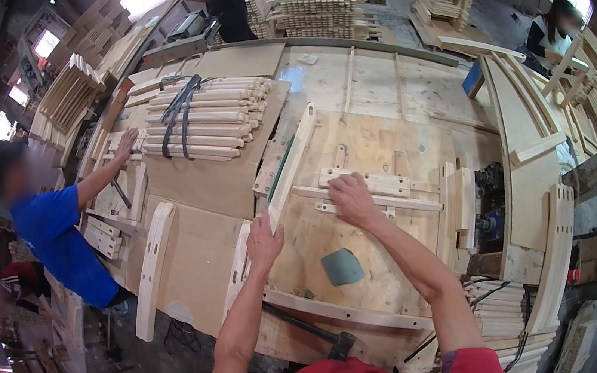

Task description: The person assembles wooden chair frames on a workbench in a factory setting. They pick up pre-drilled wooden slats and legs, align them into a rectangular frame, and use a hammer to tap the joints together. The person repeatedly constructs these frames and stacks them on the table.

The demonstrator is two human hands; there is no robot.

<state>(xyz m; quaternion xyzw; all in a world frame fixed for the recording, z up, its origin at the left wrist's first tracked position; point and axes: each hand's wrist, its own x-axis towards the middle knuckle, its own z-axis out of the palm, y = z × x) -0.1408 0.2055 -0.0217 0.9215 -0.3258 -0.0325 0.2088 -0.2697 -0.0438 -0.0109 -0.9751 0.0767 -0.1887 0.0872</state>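
Observation:
My left hand (265,242) is closed on the near end of a long pale wooden rail (295,152) with a slot near its far end. Beneath its left edge runs a dark green strip (280,169). My right hand (352,197) curls its fingers over the left part of a narrow wooden slat (409,203), which lies crosswise on a plywood jig board (402,260). Beyond that slat sits a wooden block with dark holes (389,185). A green sheet of abrasive-looking material (342,267) lies on the board, nearer to me.
Strapped slats (201,125) are stacked on cardboard at left, beside a co-worker in blue (65,239) reaching over the table. A hammer (342,345) lies at the near edge. Rails (462,200) stand by machinery at right. Other people work farther back.

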